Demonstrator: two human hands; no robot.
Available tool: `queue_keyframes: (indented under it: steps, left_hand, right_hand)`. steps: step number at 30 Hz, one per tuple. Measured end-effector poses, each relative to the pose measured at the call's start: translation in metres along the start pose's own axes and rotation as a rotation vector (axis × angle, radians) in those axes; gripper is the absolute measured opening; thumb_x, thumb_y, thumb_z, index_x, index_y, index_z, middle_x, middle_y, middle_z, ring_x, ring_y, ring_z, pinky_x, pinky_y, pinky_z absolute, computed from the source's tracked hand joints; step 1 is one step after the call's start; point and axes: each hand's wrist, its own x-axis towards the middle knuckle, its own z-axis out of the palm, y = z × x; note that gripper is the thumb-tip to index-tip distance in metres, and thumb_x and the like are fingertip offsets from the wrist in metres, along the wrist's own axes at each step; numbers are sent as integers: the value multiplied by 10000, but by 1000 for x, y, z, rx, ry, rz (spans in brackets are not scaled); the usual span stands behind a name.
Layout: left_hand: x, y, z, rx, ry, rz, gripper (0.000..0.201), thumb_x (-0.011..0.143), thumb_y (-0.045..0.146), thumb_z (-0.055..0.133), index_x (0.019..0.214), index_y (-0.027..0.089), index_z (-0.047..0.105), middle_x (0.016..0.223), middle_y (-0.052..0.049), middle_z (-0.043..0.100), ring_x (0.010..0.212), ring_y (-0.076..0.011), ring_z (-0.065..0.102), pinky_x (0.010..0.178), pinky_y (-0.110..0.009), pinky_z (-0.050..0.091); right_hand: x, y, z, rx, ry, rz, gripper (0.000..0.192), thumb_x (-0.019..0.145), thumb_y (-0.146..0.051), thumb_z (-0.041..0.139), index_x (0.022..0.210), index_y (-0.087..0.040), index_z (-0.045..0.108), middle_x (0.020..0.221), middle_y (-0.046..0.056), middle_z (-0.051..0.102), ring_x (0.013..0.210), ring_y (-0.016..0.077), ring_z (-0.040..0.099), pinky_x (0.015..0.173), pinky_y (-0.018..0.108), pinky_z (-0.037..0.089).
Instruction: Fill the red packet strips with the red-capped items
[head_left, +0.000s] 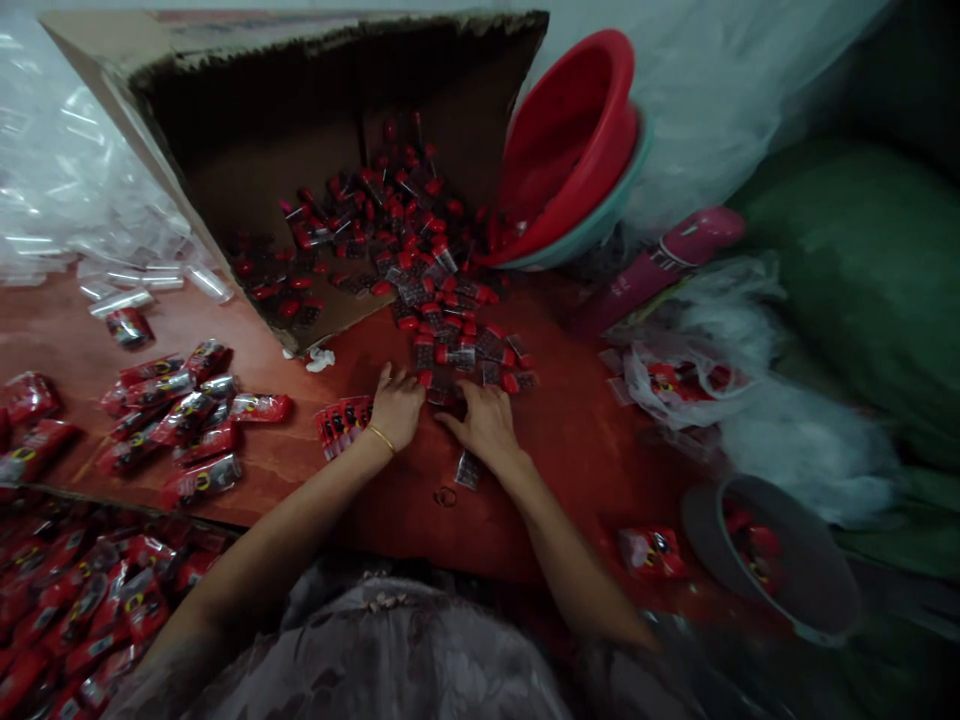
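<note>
My left hand (398, 408) is over the red tabletop, its fingers loosely spread beside the front of a pile of small red-capped clear containers (450, 300) with dark contents. Facing it, my right hand (486, 422) has its thumb apart from the fingers, which reach the pile's near edge. Between the two hands lies one such container (440, 390); I cannot tell whether the fingertips touch it. Under my right wrist is a dark, clear packet-like piece (467, 469). Left of my left wrist sits a row of red printed packets (341, 425). Blur softens the fingertips.
The pile spills from a cardboard box (217, 270) on its side. A red basin (577, 140) leans at its right by a pink bottle (660, 260). Red wrapped packs (180, 410) and clear tubes (120, 290) lie left. A grey bin (810, 570) stands right; dark rings (445, 497) lie near me.
</note>
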Motion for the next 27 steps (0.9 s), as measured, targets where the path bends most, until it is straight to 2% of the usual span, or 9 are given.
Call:
queue_keyframes:
  steps: [3,5,9,12,16,18,21,25,27]
  left_hand:
    - [-1,0,-17,-71,-22,-21,190,832,162,459,834,170,649,1076,-100,657,1171,-290,481,1050,-518,228]
    - [-2,0,-33,-159,-27,-13,154,819,170,482,812,183,635,1103,-83,648,1193,-289,462,1040,-517,237]
    - [-7,-2,-58,-501,-89,-7,141,815,241,499,769,178,616,969,-70,677,987,-238,583,921,-419,389]
    - [-17,0,-57,-910,-36,-154,276,811,378,505,927,154,617,930,-78,676,821,-189,610,745,-310,468]
    - [-34,13,-41,-1307,-25,-263,416,696,408,649,1005,130,635,943,-81,691,809,-181,622,738,-273,477]
    - [-39,18,-34,-1334,4,-322,386,684,407,663,950,128,664,895,-68,701,771,-179,624,723,-276,481]
    - [-42,20,-31,-1230,76,-374,339,733,409,613,921,136,685,850,-57,704,736,-173,617,690,-268,474]
    - [-44,12,-39,-1017,14,-305,239,718,373,631,810,168,711,738,-30,696,645,-148,583,609,-235,434]
    - [-44,11,-41,-1026,8,-326,208,698,369,644,697,169,702,645,-14,670,583,-131,553,567,-226,411]
  right_hand:
    - [-8,-2,-6,52,129,-56,550,766,-513,582,1129,-101,556,1121,175,606,1019,306,534,863,426,365]
    - [-12,-4,-10,168,182,-78,504,776,-495,578,1123,-131,576,1157,157,595,1048,295,525,883,419,371]
    - [-13,-11,-14,683,143,37,259,843,-384,508,930,-198,666,902,56,697,832,202,620,768,329,454]
    - [-16,-18,-14,1047,137,216,237,809,-378,554,882,-197,690,857,30,713,772,180,638,718,297,479]
    - [-25,-30,-11,1276,172,384,233,767,-371,615,899,-202,705,847,12,723,748,164,640,721,292,488]
    - [-29,-35,-10,1302,159,403,242,761,-375,619,898,-196,708,842,15,724,744,163,640,727,296,490]
    - [-32,-37,-11,1265,124,373,239,761,-369,614,882,-186,709,826,24,723,743,169,640,729,302,490]
    - [-27,-28,-23,1145,5,246,192,747,-340,629,808,-178,711,776,27,712,714,167,625,698,283,475]
    - [-23,-23,-27,1130,-11,235,190,741,-347,641,802,-177,699,762,22,700,691,156,611,679,271,468]
